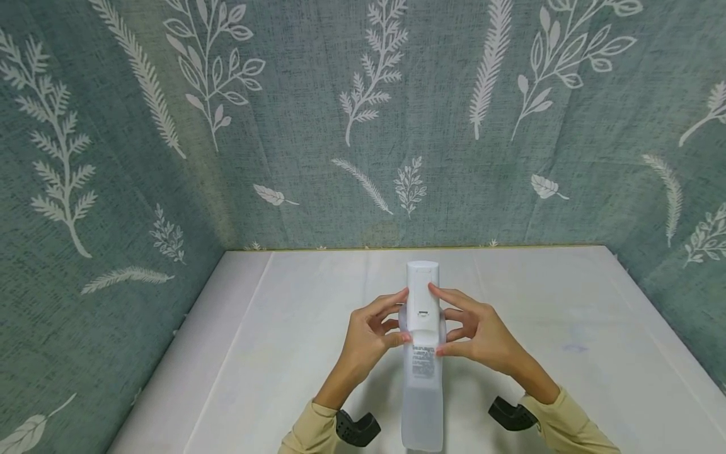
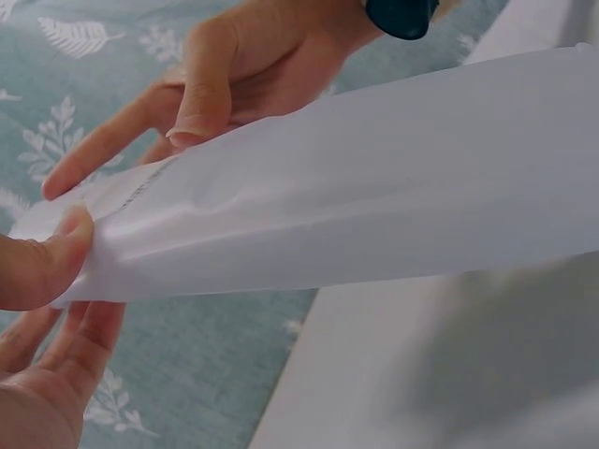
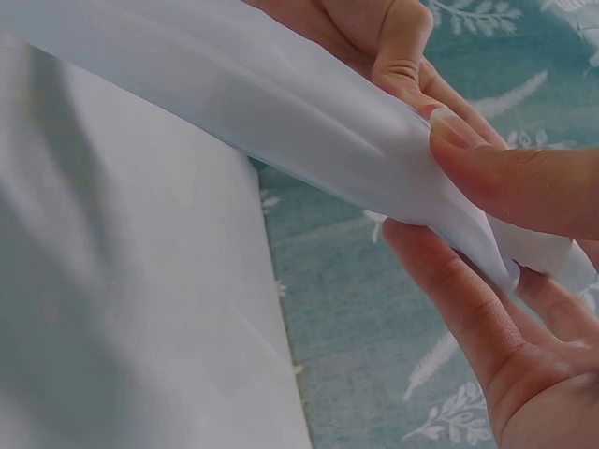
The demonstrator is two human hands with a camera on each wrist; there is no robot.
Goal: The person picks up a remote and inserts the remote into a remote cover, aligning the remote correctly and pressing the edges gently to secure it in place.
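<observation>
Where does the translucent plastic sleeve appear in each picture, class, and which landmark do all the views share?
Head: the plastic sleeve is low, just right of centre, running down nearly to the bottom edge.
Left wrist: it spans the picture from the left side to the right edge.
Right wrist: it slants from the upper left down towards the right.
Shared landmark: the leaf-patterned cloth.

**Satin and matt plastics beside woven textile**

The white device [image 1: 423, 290], toward the far edge of the tabletop [image 1: 295, 328], has smooth, faintly glossy hard plastic. Around it, the sleeve [image 1: 422, 419] running toward the near edge is translucent and satiny, softly creased lengthwise; it looks like flexible plastic, though blur leaves that uncertain. The tabletop is smooth with low sheen. Along its far, left and right edges hangs matt, rough-looking cloth [image 1: 306, 113]. The wrist cameras [image 1: 512, 414] are dark plastic.
</observation>
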